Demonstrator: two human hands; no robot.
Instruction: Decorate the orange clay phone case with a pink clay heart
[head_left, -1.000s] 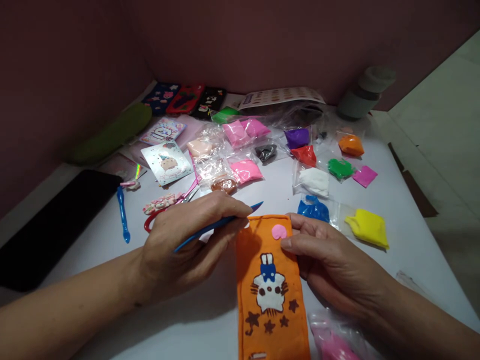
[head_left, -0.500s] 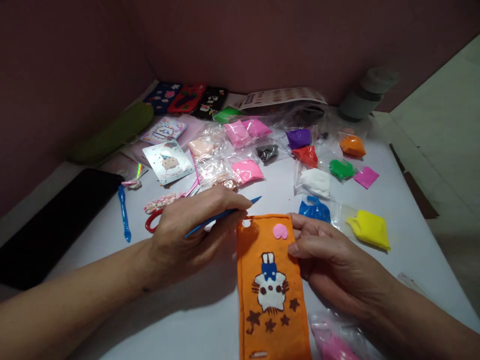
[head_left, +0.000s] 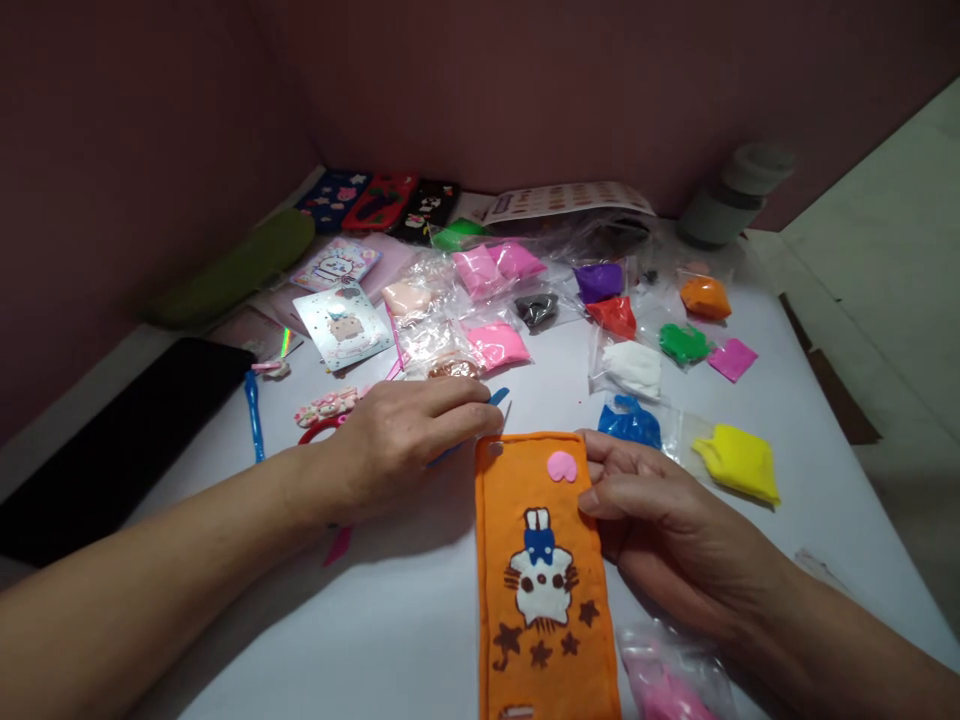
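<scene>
My right hand (head_left: pixel 660 510) grips the right edge of an orange phone case (head_left: pixel 495 560) near its top corner, thumb on the front. The case carries an upside-down white cat figure (head_left: pixel 544 590) in blue, dark brown stars (head_left: pixel 540 655) and a pink heart (head_left: pixel 561 466). At its top left corner is a small hole (head_left: pixel 495 450). My left hand (head_left: pixel 405 425) is closed around a slim blue modelling tool (head_left: pixel 499 396), mostly hidden by the fingers. Its fingertips are right by that corner; whether they touch it I cannot tell.
Bagged clay, including yellow (head_left: pixel 739 463), blue (head_left: pixel 628 420) and white (head_left: pixel 632 368), spreads across the white table. Another blue tool (head_left: pixel 254 415) and a black slab (head_left: pixel 127 440) lie left. Decorated cases (head_left: pixel 379 200) and a bottle (head_left: pixel 731 195) stand at the back.
My left hand has turned over to a flatter pose, palm down, and the tool's tip has drawn back towards the fingers. A pink scrap under the left forearm has come into view. The right hand stays put.
</scene>
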